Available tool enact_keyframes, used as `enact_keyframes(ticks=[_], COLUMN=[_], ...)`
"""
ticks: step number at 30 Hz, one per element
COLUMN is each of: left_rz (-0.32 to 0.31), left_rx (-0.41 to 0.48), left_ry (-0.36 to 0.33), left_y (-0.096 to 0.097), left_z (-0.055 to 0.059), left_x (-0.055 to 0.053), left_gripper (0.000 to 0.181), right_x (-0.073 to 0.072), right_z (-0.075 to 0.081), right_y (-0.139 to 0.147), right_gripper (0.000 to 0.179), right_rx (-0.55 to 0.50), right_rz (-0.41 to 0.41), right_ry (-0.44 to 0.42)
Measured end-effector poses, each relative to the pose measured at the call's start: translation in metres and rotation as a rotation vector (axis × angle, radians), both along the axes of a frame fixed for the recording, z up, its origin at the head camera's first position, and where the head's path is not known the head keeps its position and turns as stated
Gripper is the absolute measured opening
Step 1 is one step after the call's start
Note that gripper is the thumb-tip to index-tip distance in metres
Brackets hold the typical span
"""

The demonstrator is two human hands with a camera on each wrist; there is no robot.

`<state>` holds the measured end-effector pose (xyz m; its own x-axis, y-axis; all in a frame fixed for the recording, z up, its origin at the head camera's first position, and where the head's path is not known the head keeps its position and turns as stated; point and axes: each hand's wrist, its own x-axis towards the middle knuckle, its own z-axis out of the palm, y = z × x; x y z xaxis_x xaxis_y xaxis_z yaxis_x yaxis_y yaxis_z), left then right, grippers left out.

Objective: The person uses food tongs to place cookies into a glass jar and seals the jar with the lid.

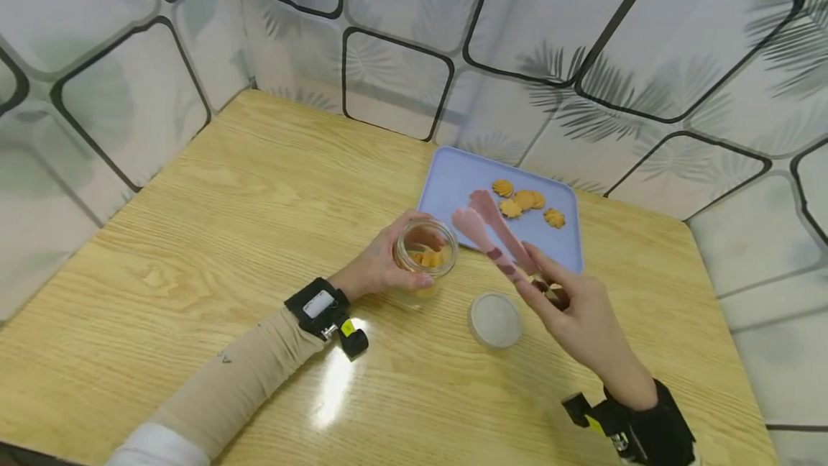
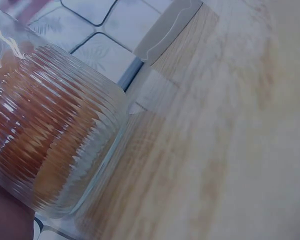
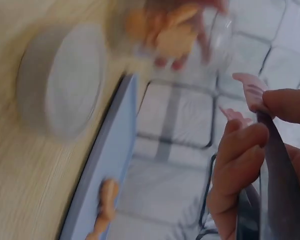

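My left hand point(image 1: 388, 257) is wrapped around a ribbed glass jar point(image 1: 446, 236) that stands on the wooden table. Inside it lie several cookies point(image 1: 430, 257), also visible through the ribbed glass in the left wrist view. My right hand point(image 1: 578, 315) holds pink-tipped tongs point(image 1: 501, 236) with metal arms. The tongs' tips are apart, nothing between them, above the near part of a blue tray point(image 1: 453, 171). Several flower-shaped cookies point(image 1: 509, 208) lie on that tray. A pale round lid point(image 1: 495, 320) rests on the table between the jar and my right hand.
The wooden table point(image 1: 226, 185) meets a patterned curtain point(image 1: 401, 85) along its back and left edges. The tray sits close to the back curtain. Both wrists wear black camera straps point(image 1: 317, 305).
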<state>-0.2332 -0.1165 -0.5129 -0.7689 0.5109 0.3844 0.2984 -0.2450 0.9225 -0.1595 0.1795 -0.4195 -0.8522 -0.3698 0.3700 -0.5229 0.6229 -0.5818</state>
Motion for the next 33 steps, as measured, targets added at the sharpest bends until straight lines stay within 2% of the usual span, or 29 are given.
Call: enact_keyframes(ticks=[4, 7, 10, 13, 18, 22, 28, 33], left_rz=[0.000, -0.001, -0.012, -0.022, -0.008, -0.009, -0.011, -0.010], left_rx=[0.011, 0.012, 0.011, 0.013, 0.012, 0.012, 0.009, 0.010], left_ry=[-0.005, -0.020, -0.025, -0.026, 0.002, 0.021, 0.009, 0.003], left_y=[0.001, 0.000, 0.001, 0.002, 0.001, 0.001, 0.001, 0.002], left_z=[0.000, -0.001, -0.001, -0.001, 0.001, 0.003, 0.004, 0.001], left_x=[0.000, 0.001, 0.002, 0.002, 0.001, 0.000, -0.001, -0.001], left_gripper=[0.085, 0.085, 0.086, 0.087, 0.084, 0.081, 0.082, 0.085], right_x=[-0.029, -0.051, -0.063, -0.069, -0.078, -0.080, -0.082, -0.084], right_z=[-0.013, -0.032, -0.046, -0.053, -0.052, -0.050, -0.046, -0.048], right_y=[0.020, 0.032, 0.039, 0.041, 0.038, 0.038, 0.037, 0.036], right_gripper=[0.050, 0.053, 0.057, 0.059, 0.061, 0.063, 0.064, 0.063], right_rx=[0.142, 0.242, 0.320, 0.346, 0.358, 0.371, 0.413, 0.439], right_rz=[-0.172, -0.236, -0.285, -0.315, -0.320, -0.321, -0.308, -0.278], right_ry=[0.043, 0.033, -0.023, -0.063, -0.083, -0.106, -0.168, -0.204])
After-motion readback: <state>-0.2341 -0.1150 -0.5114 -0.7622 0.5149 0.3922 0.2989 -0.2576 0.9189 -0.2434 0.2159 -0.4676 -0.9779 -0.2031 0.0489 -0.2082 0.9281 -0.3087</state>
